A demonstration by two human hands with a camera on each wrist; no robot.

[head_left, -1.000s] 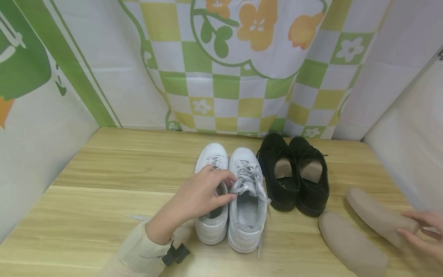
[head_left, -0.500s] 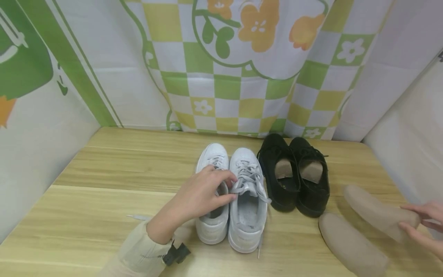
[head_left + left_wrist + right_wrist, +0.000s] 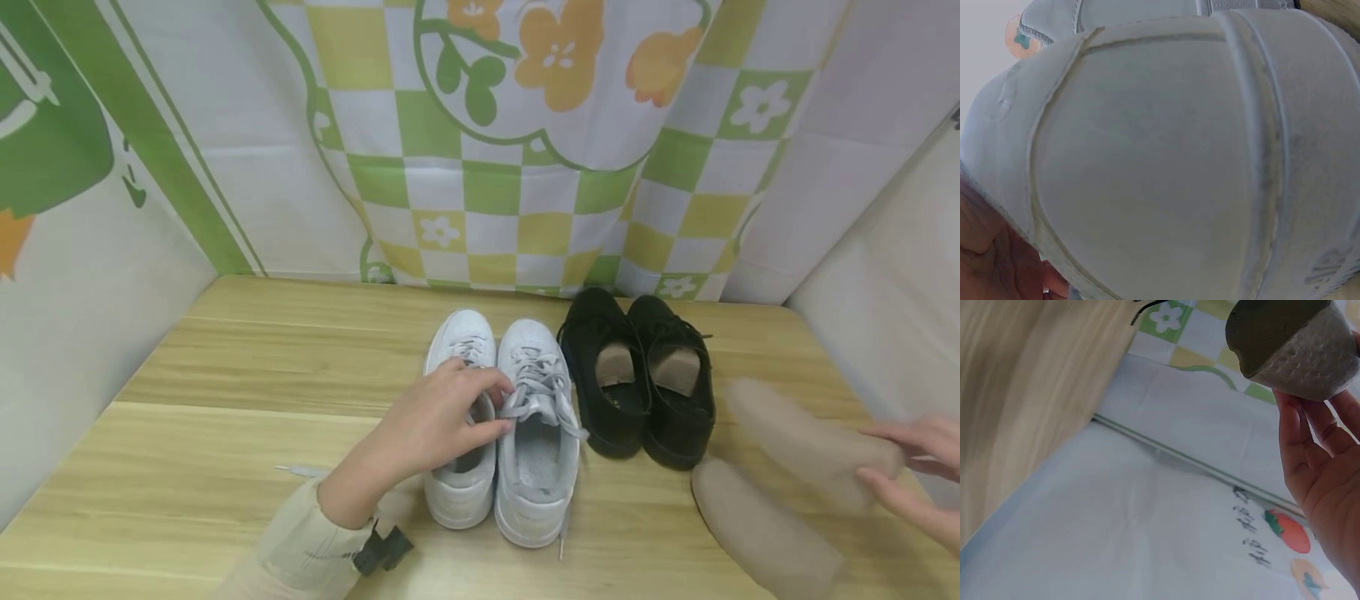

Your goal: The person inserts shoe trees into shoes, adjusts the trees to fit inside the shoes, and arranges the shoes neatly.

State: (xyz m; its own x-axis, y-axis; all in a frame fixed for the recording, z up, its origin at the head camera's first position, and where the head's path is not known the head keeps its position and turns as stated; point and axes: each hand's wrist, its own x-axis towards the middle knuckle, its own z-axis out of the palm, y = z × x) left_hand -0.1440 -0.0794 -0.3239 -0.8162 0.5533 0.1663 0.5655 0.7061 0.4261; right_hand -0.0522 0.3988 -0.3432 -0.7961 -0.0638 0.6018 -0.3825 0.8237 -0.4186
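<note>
A pair of white sneakers stands side by side, the left sneaker (image 3: 459, 500) partly covered by my left hand (image 3: 442, 417). That hand rests over the shoe's opening with loosely bent fingers, its fingertips at the collar of the right sneaker (image 3: 532, 508); the left wrist view is filled by a white sneaker heel (image 3: 1147, 150). At the right edge, my right hand (image 3: 918, 475) pinches the blunt end of a beige shoe tree (image 3: 810, 446), raised and blurred. A second beige shoe tree (image 3: 765, 529) lies below it on the table.
Black shoes (image 3: 607, 408) stand right of the sneakers, each with a beige shoe tree (image 3: 675, 371) inside. A loose lace end (image 3: 300, 471) lies left on the wooden table (image 3: 225, 367). A printed curtain (image 3: 487, 183) hangs behind.
The shoe tree in my right hand has lifted and shifted slightly left, its far tip rising toward the black shoes. My left hand has stayed in place.
</note>
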